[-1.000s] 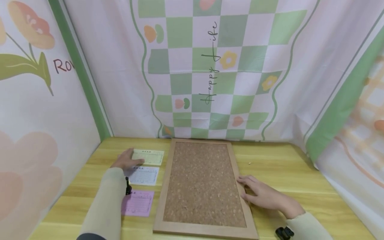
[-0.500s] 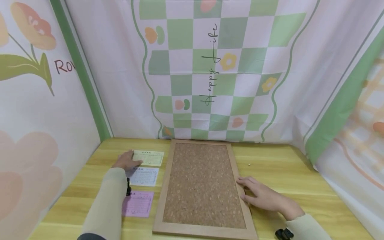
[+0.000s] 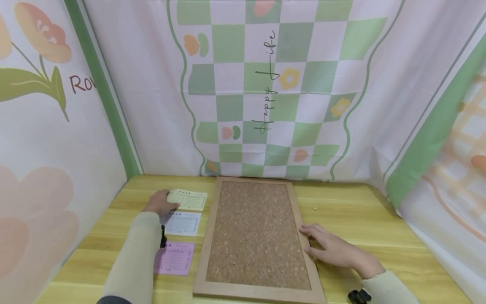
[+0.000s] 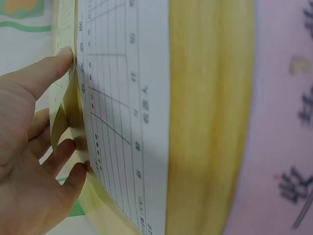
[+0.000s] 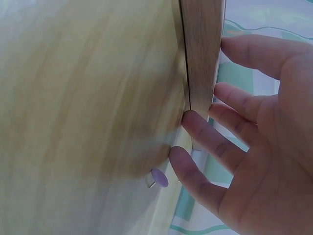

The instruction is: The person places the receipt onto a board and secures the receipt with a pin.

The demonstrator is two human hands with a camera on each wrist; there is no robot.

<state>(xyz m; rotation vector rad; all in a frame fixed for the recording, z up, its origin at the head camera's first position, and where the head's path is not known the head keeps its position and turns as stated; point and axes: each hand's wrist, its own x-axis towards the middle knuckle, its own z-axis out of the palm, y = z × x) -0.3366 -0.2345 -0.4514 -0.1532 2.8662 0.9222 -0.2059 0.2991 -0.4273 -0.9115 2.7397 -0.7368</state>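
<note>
My left hand [image 3: 157,203] pinches the left end of a pale yellow printed paper slip [image 3: 191,200]. In the left wrist view the thumb lies on top of the slip and the lifted end curls over the fingers. Just below it, a white printed slip [image 3: 184,223] lies flat, partly covered by the hand. A pink printed slip [image 3: 175,258] is nearer the front. My right hand [image 3: 336,247] touches the right edge of a wood-framed cork board [image 3: 258,232] with loosely bent fingers. In the right wrist view the fingertips rest along the wooden frame [image 5: 203,49].
A push pin [image 5: 159,177] with a purple head is on the wooden table [image 3: 364,223], near the right fingers in the right wrist view. A tiny light speck [image 3: 315,208] lies right of the board. Printed curtains [image 3: 265,84] close off the back and sides.
The left end of the yellow slip has risen off the table and the slip has turned slightly. The right hand and the cork board stay put.
</note>
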